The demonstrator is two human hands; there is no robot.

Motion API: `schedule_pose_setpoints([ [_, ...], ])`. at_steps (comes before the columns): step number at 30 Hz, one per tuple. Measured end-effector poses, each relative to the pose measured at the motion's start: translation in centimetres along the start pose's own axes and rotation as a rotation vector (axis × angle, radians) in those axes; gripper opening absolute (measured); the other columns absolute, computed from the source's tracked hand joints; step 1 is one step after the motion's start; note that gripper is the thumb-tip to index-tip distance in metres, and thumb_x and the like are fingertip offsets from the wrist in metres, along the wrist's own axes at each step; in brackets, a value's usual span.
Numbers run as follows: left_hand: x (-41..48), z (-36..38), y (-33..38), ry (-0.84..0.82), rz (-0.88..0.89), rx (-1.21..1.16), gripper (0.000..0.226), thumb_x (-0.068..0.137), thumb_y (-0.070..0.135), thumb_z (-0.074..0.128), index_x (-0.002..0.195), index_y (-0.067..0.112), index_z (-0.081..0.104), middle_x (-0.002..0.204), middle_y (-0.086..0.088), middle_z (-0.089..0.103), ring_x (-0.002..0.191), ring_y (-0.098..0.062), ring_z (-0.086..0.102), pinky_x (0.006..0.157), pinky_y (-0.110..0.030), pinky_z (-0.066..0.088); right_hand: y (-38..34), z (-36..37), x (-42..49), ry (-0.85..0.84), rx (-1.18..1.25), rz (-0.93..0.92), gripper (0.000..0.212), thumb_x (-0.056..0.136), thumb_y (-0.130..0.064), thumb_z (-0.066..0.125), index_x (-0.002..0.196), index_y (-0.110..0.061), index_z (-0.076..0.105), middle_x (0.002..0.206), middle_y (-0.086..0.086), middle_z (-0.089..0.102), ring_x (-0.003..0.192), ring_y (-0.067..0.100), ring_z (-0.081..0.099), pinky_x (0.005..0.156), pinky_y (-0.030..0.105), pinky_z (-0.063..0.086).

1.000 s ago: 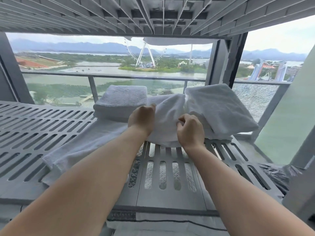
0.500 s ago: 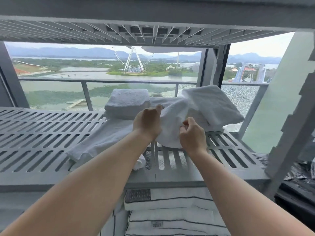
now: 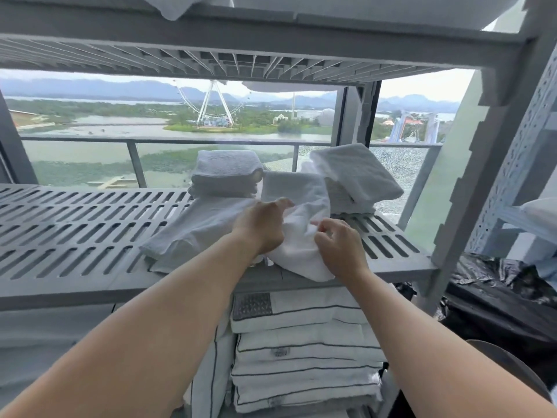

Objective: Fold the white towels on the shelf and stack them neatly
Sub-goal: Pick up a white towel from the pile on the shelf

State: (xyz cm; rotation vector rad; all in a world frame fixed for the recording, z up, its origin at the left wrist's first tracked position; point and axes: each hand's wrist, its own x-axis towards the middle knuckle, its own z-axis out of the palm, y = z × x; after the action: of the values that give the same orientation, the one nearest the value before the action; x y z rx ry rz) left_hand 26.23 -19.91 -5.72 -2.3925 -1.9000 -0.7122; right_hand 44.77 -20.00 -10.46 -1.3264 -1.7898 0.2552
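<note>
A loose white towel (image 3: 297,206) lies bunched on the grey slotted shelf (image 3: 75,224), its near end hanging over the front edge. My left hand (image 3: 262,227) grips its left side and my right hand (image 3: 339,245) pinches its right side. A folded white towel (image 3: 224,171) sits behind on the left. A tilted stack of folded white towels (image 3: 355,176) leans at the back right. Another white towel (image 3: 196,233) lies spread flat under my left forearm.
Striped white linens (image 3: 301,351) are stacked on the shelf below. An upper shelf (image 3: 211,37) hangs close overhead with cloth on it. A perforated grey upright (image 3: 509,164) stands at the right, black plastic bags (image 3: 497,297) beside it. Glass railing lies behind.
The view has pulled back and down, showing the lower shelf's linens. Both hands have drawn the loose towel toward the front edge, so its end now hangs over.
</note>
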Motion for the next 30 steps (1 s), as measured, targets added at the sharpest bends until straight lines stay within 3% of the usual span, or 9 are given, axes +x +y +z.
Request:
schedule_pose_setpoints([
  [2,-0.8,-0.1,0.0,0.021,0.031,-0.020,0.068,0.083,-0.003,0.043,0.142,0.031,0.050,0.110,0.004,0.069,0.106,-0.022,0.062,0.090,-0.041,0.054,-0.7,-0.4,-0.8,-0.019,-0.026,0.006,0.020,0.076,-0.031,0.037,0.063,-0.017,0.042,0.071,-0.003,0.056,0.074,0.022,0.048,0.058,0.031,0.030],
  [3,-1.2,0.1,0.1,0.035,0.043,-0.022,0.066,0.084,-0.003,0.043,0.140,0.031,0.052,0.112,0.005,0.069,0.108,-0.021,0.061,0.091,-0.040,0.053,-0.9,-0.5,-1.1,-0.028,-0.044,0.008,0.019,0.078,-0.030,0.036,0.065,-0.017,0.041,0.067,0.000,0.051,0.069,0.023,0.046,0.056,0.033,0.029],
  [10,-1.6,0.7,0.1,0.019,0.085,0.019,0.054,0.092,0.016,0.053,0.145,0.026,0.049,0.146,-0.004,0.050,0.138,-0.025,0.041,0.114,-0.040,0.035,-0.7,-0.7,-1.3,-0.083,-0.133,0.036,0.012,0.101,-0.025,0.039,0.094,-0.017,0.043,0.098,0.008,0.059,0.091,0.029,0.052,0.075,0.041,0.042],
  [14,-0.7,0.7,0.4,0.073,0.136,0.040,0.053,0.092,0.034,0.062,0.143,0.025,0.050,0.148,-0.002,0.046,0.139,-0.023,0.038,0.116,-0.040,0.032,0.2,-1.0,-0.6,-0.021,-0.148,0.017,0.019,0.104,-0.031,0.034,0.092,-0.017,0.040,0.089,0.009,0.062,0.082,0.033,0.055,0.071,0.045,0.046],
  [18,1.5,1.6,0.8,0.140,0.131,0.043,0.039,0.101,0.032,0.050,0.139,0.025,0.055,0.152,0.000,0.045,0.141,-0.021,0.037,0.116,-0.041,0.032,0.7,-0.3,1.1,0.099,-0.166,-0.062,0.019,0.104,-0.031,0.036,0.092,-0.017,0.037,0.084,0.009,0.061,0.076,0.032,0.054,0.063,0.043,0.044],
  [23,5.6,3.4,2.5,0.238,0.052,-0.015,0.034,0.101,0.029,0.046,0.130,0.023,0.062,0.141,-0.001,0.057,0.130,-0.024,0.050,0.106,-0.040,0.039,2.8,0.0,5.3,-0.012,-0.106,0.037,0.035,0.103,-0.040,0.037,0.082,-0.017,0.054,0.077,0.001,0.061,0.081,0.028,0.058,0.065,0.038,0.036],
  [26,8.8,4.3,4.3,0.229,0.027,-0.018,0.035,0.098,0.028,0.050,0.131,0.022,0.060,0.141,-0.001,0.057,0.128,-0.026,0.052,0.106,-0.040,0.039,4.7,-0.7,8.4,0.083,0.004,0.114,0.037,0.101,-0.035,0.037,0.087,-0.016,0.065,0.090,0.005,0.069,0.090,0.027,0.061,0.074,0.037,0.042],
  [28,10.9,5.0,5.5,0.195,0.047,0.029,0.039,0.096,0.029,0.054,0.134,0.022,0.058,0.142,-0.002,0.055,0.130,-0.025,0.050,0.107,-0.041,0.038,6.5,-1.5,10.6,0.154,-0.102,0.119,0.020,0.097,-0.025,0.047,0.104,-0.017,0.063,0.107,0.008,0.066,0.103,0.028,0.058,0.085,0.038,0.045],
  [30,13.1,6.0,6.4,0.159,0.064,0.095,0.044,0.095,0.032,0.057,0.137,0.021,0.055,0.143,-0.003,0.055,0.131,-0.026,0.049,0.109,-0.042,0.039,8.4,-2.2,12.7,0.171,-0.247,0.104,0.030,0.091,-0.020,0.052,0.120,-0.018,0.057,0.121,0.010,0.060,0.115,0.029,0.052,0.094,0.041,0.043],
])
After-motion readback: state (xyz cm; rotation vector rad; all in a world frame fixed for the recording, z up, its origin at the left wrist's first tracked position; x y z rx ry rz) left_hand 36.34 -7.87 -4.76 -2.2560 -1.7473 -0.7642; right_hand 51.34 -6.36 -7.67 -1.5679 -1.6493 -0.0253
